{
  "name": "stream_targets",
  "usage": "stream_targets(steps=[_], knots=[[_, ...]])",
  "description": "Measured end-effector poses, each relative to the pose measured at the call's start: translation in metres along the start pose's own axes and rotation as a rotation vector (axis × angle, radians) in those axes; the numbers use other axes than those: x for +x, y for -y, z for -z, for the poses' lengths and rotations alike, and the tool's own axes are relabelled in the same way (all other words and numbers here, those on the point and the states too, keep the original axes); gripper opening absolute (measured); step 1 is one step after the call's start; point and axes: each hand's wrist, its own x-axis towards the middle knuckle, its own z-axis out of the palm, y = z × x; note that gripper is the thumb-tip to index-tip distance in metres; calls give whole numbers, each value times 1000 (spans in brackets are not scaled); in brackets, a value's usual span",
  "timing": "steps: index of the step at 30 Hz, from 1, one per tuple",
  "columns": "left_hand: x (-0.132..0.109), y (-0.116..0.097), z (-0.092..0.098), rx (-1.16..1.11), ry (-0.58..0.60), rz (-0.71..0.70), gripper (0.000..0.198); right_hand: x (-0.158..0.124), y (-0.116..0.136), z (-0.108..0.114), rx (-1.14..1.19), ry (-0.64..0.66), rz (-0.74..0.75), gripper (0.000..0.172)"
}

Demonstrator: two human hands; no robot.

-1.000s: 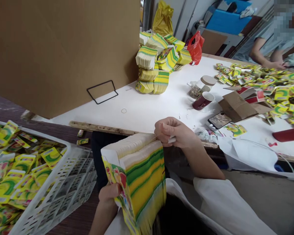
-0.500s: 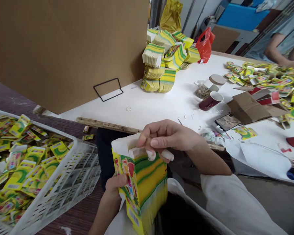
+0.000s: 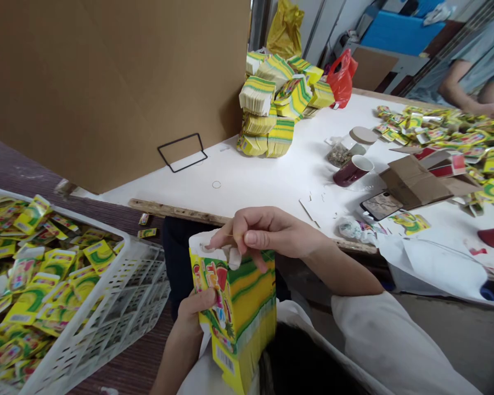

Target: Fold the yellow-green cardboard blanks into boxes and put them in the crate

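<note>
My left hand (image 3: 194,311) grips the lower front of a thick stack of flat yellow-and-green printed cartons (image 3: 241,315), held upright over my lap. My right hand (image 3: 267,233) rests on the stack's top edge, fingers curled and pinching the white top flaps near the front carton. The front carton shows a red and yellow fruit print and a barcode.
A white plastic crate (image 3: 119,285) full of small yellow packets stands at my left. The white table (image 3: 271,181) carries bundled carton stacks (image 3: 278,104), a maroon mug (image 3: 352,170), a phone (image 3: 382,204), cardboard scraps and loose packets. A big cardboard sheet (image 3: 107,82) leans behind. Another person's arm (image 3: 469,93) is at far right.
My right hand has slid from the stack's far end to its near front end, and the bundle looks squeezed shorter. The camera has shifted slightly left.
</note>
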Motion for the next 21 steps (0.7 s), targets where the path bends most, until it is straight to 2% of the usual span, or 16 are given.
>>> stream_targets(steps=[3,6,9,12,15,17,19,21], knots=[[-1,-3,0,76,26,-33,30,2,1,0,-108,48,42,33],[-1,-5,-1,88,47,-17,30,5,0,0,-240,5,147,33],[0,-3,-4,107,28,3,31,7,-4,1,-357,-11,243,30],[1,-1,-5,106,-34,-5,35,9,-4,1,-421,66,344,28],[2,-2,-1,114,-136,-157,26,6,0,-2,-432,242,426,24],[2,-8,7,134,-196,-292,21,1,3,-5,-456,328,415,21],[1,-15,15,194,-254,-407,23,-6,2,-8,-481,354,398,19],[0,-22,18,306,-305,-478,27,-15,-6,-11,-499,325,384,18]])
